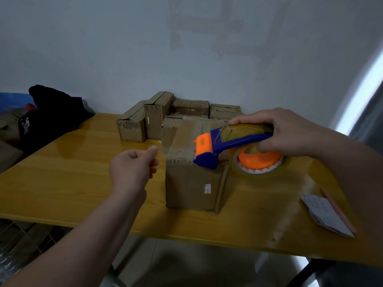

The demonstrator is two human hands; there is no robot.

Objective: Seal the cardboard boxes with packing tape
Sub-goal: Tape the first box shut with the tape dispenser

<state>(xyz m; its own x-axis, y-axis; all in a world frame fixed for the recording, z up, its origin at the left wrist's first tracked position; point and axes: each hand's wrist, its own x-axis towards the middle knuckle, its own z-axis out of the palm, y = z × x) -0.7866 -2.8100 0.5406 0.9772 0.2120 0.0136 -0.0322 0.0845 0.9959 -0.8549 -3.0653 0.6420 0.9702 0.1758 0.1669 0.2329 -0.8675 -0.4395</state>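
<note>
Tape dispenser (228,139) in right hand's (290,133) grip over box (192,183), tape end (164,145) in left hand's (132,168) pinch

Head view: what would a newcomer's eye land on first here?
The blue and orange tape dispenser, gripped by the right hand, rests its nose on the near top edge of the cardboard box in the middle of the yellow table. The left hand seems to pinch a strip of clear tape pulled out to the box's left. A huddle of smaller boxes waits behind, against the wall.
</note>
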